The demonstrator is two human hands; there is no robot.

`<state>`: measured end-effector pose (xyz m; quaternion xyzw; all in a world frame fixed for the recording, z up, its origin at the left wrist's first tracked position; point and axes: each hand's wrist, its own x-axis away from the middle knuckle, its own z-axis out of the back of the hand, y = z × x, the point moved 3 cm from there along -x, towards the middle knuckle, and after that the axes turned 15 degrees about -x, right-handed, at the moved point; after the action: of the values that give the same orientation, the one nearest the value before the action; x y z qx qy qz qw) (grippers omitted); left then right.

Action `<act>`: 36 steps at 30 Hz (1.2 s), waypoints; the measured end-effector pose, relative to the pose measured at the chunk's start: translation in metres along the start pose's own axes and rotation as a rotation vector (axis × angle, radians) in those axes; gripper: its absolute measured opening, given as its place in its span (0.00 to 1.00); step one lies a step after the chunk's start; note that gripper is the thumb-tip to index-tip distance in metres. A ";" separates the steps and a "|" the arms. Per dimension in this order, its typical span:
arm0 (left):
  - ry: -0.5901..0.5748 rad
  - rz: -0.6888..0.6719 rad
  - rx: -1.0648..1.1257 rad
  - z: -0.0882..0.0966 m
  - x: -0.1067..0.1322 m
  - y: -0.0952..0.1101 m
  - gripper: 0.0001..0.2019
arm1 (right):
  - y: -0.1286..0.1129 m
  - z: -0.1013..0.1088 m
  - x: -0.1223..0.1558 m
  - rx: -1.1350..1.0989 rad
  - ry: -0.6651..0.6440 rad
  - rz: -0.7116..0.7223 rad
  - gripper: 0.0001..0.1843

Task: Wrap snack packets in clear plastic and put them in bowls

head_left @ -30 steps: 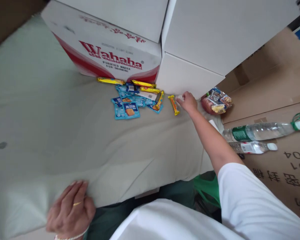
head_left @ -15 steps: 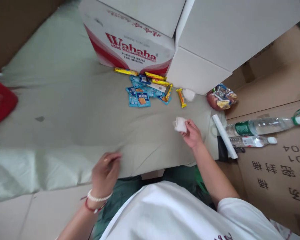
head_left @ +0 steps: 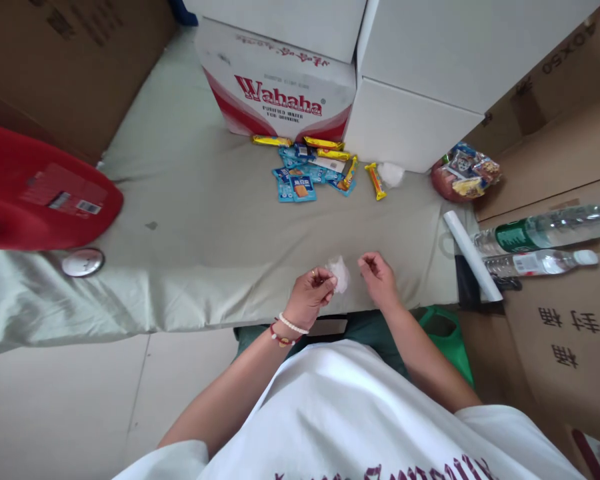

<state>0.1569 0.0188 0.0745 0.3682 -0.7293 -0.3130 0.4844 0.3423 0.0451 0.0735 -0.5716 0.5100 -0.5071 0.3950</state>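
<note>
While the left hand (head_left: 309, 297) pinches a white bundle (head_left: 341, 275) above the desk (head_left: 205, 247), the right hand (head_left: 379, 279), loosely curled and seemingly empty, hangs beside it, and another bundle (head_left: 393, 175) lies untouched by a yellow bar (head_left: 375, 181).

The single view looks from the person's head, forward and steeply down over the white shirt (head_left: 360, 407) at the near edge, taking in both hands (head_left: 307, 297) close by, the tabletop (head_left: 215, 247) beyond, and the far Wahaha carton (head_left: 283, 97).
</note>
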 end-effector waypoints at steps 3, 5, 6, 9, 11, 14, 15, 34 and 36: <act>0.118 -0.057 -0.033 0.006 0.001 -0.002 0.27 | -0.004 -0.012 0.008 0.067 -0.065 0.033 0.16; 0.122 -0.072 -0.059 0.008 0.002 -0.002 0.27 | -0.003 -0.026 0.016 0.076 -0.238 -0.019 0.17; 0.115 -0.078 -0.067 0.009 0.003 -0.002 0.27 | -0.001 -0.032 0.019 0.067 -0.301 -0.042 0.19; 0.130 -0.115 -0.052 0.013 0.004 -0.002 0.28 | 0.004 -0.038 0.022 -0.038 -0.302 -0.103 0.17; 0.142 -0.134 -0.035 0.017 0.006 -0.002 0.28 | 0.008 -0.035 0.020 -0.145 -0.208 -0.153 0.17; 0.132 -0.161 -0.080 0.022 0.009 -0.003 0.26 | 0.014 -0.027 0.017 -0.243 -0.105 -0.219 0.20; 0.126 -0.176 -0.110 0.023 0.010 -0.004 0.25 | 0.015 -0.025 0.016 -0.256 -0.089 -0.228 0.20; -0.049 0.107 0.055 0.038 0.010 -0.014 0.31 | -0.009 -0.005 0.000 -0.246 -0.177 -0.210 0.22; -0.060 0.112 0.002 0.031 0.008 -0.016 0.27 | -0.009 -0.007 -0.001 -0.186 -0.254 -0.185 0.21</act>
<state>0.1296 0.0065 0.0554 0.3176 -0.7634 -0.2954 0.4787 0.3367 0.0478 0.0832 -0.7096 0.4460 -0.4158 0.3531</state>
